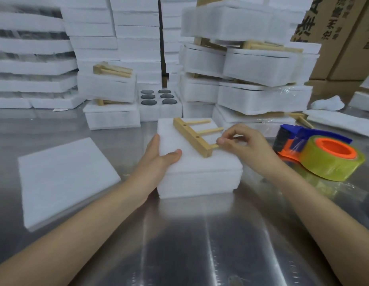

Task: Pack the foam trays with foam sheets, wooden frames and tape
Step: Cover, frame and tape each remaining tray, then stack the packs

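Shiny steel table [200, 244], white foam tray stack [200, 182].
Left hand [158, 155] braces it, fingers straight; right hand [243, 143] pinches one peg [213, 146] of the pale wooden frame [191, 135], which could swivel off.

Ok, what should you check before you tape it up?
1. The wooden frame lies flat on the foam tray: ok.
2. The left hand steadies the tray's left edge: ok.
3. The right hand is free for tape: not ok, it pinches a frame peg.
4. The tape dispenser is close, on the table: ok.
5. The tray is filled inside: cannot tell, a foam sheet covers it.
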`<action>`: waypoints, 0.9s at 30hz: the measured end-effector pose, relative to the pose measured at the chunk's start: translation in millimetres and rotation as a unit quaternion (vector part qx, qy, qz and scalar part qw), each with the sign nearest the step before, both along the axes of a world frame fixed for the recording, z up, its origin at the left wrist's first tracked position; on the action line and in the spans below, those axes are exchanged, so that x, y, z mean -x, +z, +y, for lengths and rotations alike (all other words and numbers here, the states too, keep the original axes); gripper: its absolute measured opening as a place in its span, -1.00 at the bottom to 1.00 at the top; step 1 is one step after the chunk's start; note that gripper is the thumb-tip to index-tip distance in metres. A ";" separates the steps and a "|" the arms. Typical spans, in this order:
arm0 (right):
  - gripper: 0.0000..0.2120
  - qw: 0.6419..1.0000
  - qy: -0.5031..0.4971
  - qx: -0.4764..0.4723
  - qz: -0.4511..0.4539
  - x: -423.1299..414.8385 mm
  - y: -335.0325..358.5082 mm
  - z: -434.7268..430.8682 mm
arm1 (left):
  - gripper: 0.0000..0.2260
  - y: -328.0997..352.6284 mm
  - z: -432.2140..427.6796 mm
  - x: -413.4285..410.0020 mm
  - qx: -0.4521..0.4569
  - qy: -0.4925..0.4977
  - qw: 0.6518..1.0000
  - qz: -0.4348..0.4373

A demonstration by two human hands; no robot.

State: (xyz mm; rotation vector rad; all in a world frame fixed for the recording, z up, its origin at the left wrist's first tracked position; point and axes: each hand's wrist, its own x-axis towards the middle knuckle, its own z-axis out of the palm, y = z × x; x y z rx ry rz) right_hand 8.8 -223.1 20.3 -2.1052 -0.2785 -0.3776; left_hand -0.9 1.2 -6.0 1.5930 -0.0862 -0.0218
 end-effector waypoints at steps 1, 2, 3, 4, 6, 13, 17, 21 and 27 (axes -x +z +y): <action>-0.84 1.000 0.014 0.010 -0.014 2.4 2.1 3.0 | -0.60 0.2 -0.6 1.0 -0.003 -0.002 1.000 -0.005; -0.85 0.999 0.029 0.019 -0.022 4.9 4.1 5.7 | -0.66 1.6 -1.7 2.6 -0.003 -0.004 1.000 -0.008; -0.86 0.998 0.044 0.028 -0.026 7.3 5.6 8.3 | -0.67 1.9 -2.7 2.5 -0.003 -0.003 1.000 -0.011; -0.86 0.997 0.055 0.035 -0.029 9.1 7.0 10.1 | -0.66 1.3 -3.0 2.1 -0.004 0.003 1.000 -0.015; -0.88 0.996 0.064 0.048 -0.037 11.5 9.6 12.9 | -0.62 -1.2 -3.2 1.6 -0.013 0.014 1.000 -0.020; -0.89 0.976 0.104 0.159 -0.108 7.7 6.7 29.1 | -0.43 -2.7 -2.8 0.6 -0.061 0.037 0.997 -0.030; -0.85 0.962 0.085 0.191 -0.175 6.3 4.0 35.3 | -0.43 -1.3 -2.6 0.4 -0.064 0.027 0.997 -0.023; -0.87 0.979 0.090 0.123 -0.132 3.8 1.8 38.1 | -0.43 0.1 -1.7 1.5 -0.067 0.017 0.997 -0.018; -0.76 0.989 0.128 0.049 -0.049 8.9 5.7 40.2 | -0.23 9.2 3.7 1.9 -0.103 -0.022 0.994 -0.013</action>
